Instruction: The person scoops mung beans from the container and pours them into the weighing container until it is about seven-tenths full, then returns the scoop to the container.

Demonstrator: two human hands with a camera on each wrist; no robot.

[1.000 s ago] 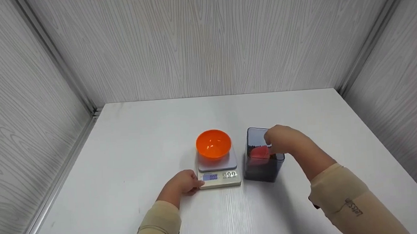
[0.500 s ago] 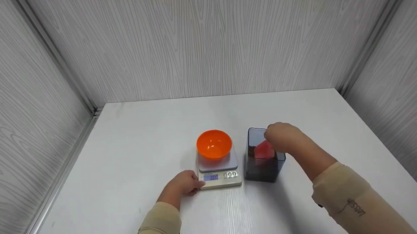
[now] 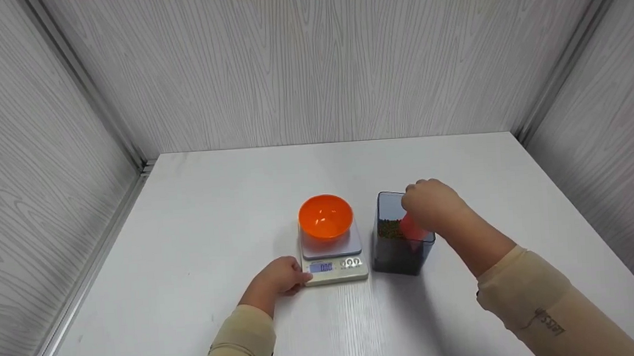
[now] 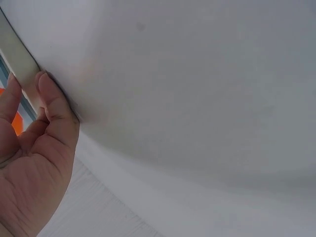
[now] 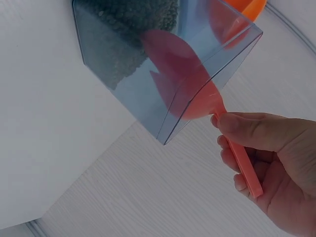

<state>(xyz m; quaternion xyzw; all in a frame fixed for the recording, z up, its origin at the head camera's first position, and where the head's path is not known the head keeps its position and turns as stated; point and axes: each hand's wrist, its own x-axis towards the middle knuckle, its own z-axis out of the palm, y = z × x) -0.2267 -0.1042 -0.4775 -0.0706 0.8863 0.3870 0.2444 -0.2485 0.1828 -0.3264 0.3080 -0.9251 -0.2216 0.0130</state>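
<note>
In my right hand I grip the handle of a red scoop. The scoop's blade dips inside a tall clear-grey plastic container, near small dark-greenish grains that lie in it. My left hand pinches the front left corner of a digital kitchen scale, thumb on top by the display. The display appears to read 0.00. An orange bowl with nothing inside sits on the scale's platform. From the left wrist, the thumb and fingers are seen at the scale's pale edge.
Scale and container stand side by side, a narrow gap between them, on a white table. Pale wood-grain panels rise behind the table and at both sides.
My right hand has tilted and shifted the scoop toward the container's right side, and more grains show. The left hand, scale and bowl have stayed in place.
</note>
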